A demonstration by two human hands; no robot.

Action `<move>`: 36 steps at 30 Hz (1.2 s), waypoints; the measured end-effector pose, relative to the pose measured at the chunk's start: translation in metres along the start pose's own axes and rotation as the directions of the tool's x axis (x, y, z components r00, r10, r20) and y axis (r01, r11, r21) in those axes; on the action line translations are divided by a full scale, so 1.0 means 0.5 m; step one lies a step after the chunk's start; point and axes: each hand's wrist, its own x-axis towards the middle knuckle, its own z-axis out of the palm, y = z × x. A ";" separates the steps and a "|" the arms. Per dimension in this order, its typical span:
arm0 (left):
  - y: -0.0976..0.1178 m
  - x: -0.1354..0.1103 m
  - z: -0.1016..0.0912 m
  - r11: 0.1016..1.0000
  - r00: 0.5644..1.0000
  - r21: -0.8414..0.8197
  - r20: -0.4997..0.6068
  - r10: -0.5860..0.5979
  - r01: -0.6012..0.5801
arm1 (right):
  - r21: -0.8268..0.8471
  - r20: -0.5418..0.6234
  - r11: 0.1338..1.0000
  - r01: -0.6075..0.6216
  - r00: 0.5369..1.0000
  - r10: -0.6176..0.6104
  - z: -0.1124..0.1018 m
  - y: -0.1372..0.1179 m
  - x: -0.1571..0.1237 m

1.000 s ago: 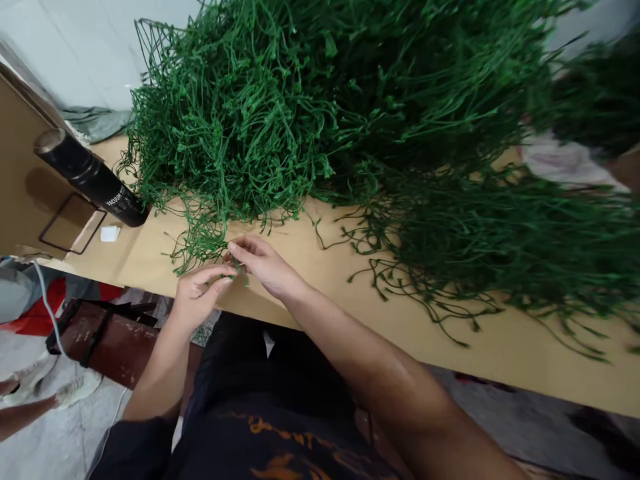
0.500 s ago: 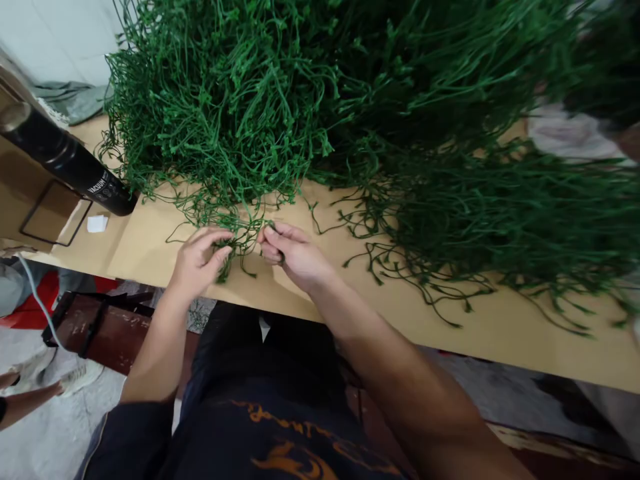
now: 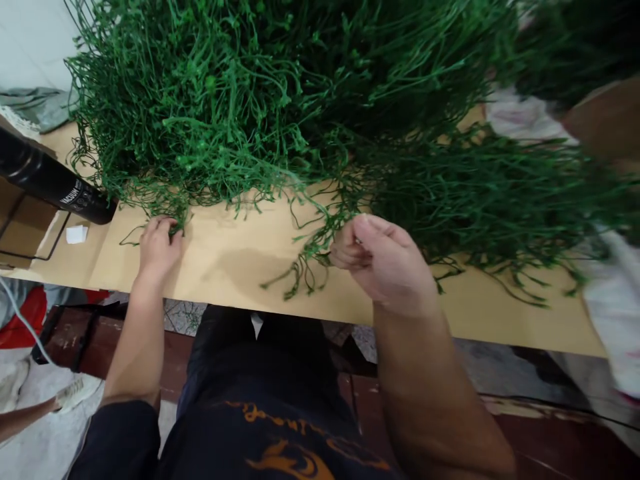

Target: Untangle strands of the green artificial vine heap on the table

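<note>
A large heap of green artificial-plant stems (image 3: 225,100) with small budded tips covers the back of the table. My right hand (image 3: 383,260) is closed in a pinch, raised over the table right of centre. A bunch of green stems (image 3: 315,243) trails from its fingers to the left and down; the hand is smeared a little by motion. At the left, my left hand (image 3: 159,243) rests low on the table, fingers curled over a small clump of stems (image 3: 170,200) at the heap's front edge. How firmly they grip is partly hidden.
Another pile of stems (image 3: 490,200) lies at the right. A black vacuum flask (image 3: 55,180) leans at the left beside a small white paper (image 3: 77,234). Brown paper (image 3: 220,267) covers the table. White plastic (image 3: 615,313) hangs at the right edge. Another person's shoe (image 3: 77,392) shows lower left.
My hands have moved apart: the right one to the right and up with a bunch of stems, the left one to the left with its fingers curling in. The view has shifted slightly.
</note>
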 end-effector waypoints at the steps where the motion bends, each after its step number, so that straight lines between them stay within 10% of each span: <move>1: -0.002 0.007 -0.008 0.999 0.999 0.025 0.035 -0.020 0.019 | -0.007 -0.019 1.000 0.011 1.000 -0.011 -0.006 -0.001 -0.004; 10: 0.123 -0.068 -0.045 0.985 0.963 -0.106 -0.251 0.102 -0.132 | -0.180 0.067 0.984 0.016 0.998 -0.004 0.030 0.045 0.005; 14: 0.194 -0.103 -0.011 0.870 0.968 -0.427 -0.063 0.244 -0.247 | -0.133 0.098 0.991 0.005 0.995 0.008 0.039 0.052 0.012; 19: 0.254 -0.095 0.046 0.533 0.870 -0.829 0.380 0.315 0.169 | -0.048 0.102 0.998 0.033 0.994 -0.028 0.055 0.054 0.020; 26: 0.277 -0.064 0.074 0.227 0.881 -0.864 0.471 0.044 0.450 | -0.184 -0.011 0.967 0.173 0.984 -0.178 0.046 0.056 0.032; 31: 0.272 -0.045 0.066 -0.085 0.805 -0.814 0.580 -0.121 0.574 | -0.425 -0.205 0.876 0.229 0.918 -0.340 0.017 0.064 0.021; 36: 0.294 -0.038 0.063 -0.257 0.733 -0.718 0.678 -0.050 0.647 | -0.558 0.041 0.798 0.228 0.968 -0.248 0.045 0.085 -0.010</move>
